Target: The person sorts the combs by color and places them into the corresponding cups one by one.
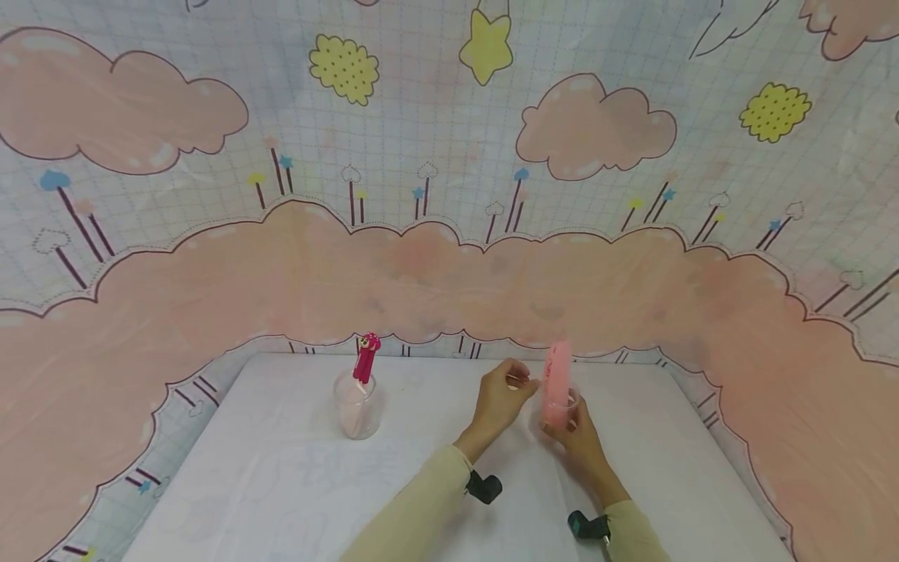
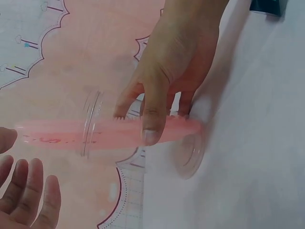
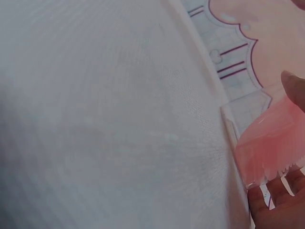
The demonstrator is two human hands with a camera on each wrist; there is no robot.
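A translucent pink comb (image 1: pixel 557 378) stands upright inside a clear cup (image 1: pixel 574 396) at the right of the table. My right hand (image 1: pixel 579 441) grips this cup low down, thumb on one side and fingers round the other. In the right wrist view the comb's teeth (image 3: pixel 281 169) show through the cup wall, close to the fingers. My left hand (image 1: pixel 502 394) is beside the comb's upper end, fingers loosely bent and holding nothing. The left wrist view shows the left thumb (image 2: pixel 5 139) just off the comb's end, which sticks out past the cup rim (image 2: pixel 90 124).
Another clear cup (image 1: pixel 358 410) stands on the left of the white table (image 1: pixel 281 484), with a slim magenta-topped thing (image 1: pixel 364 361) leaning in it. A cloud-patterned cloth (image 1: pixel 449 281) hangs behind the table's far edge. Dark wrist cameras (image 1: pixel 485 487) sit on both sleeves.
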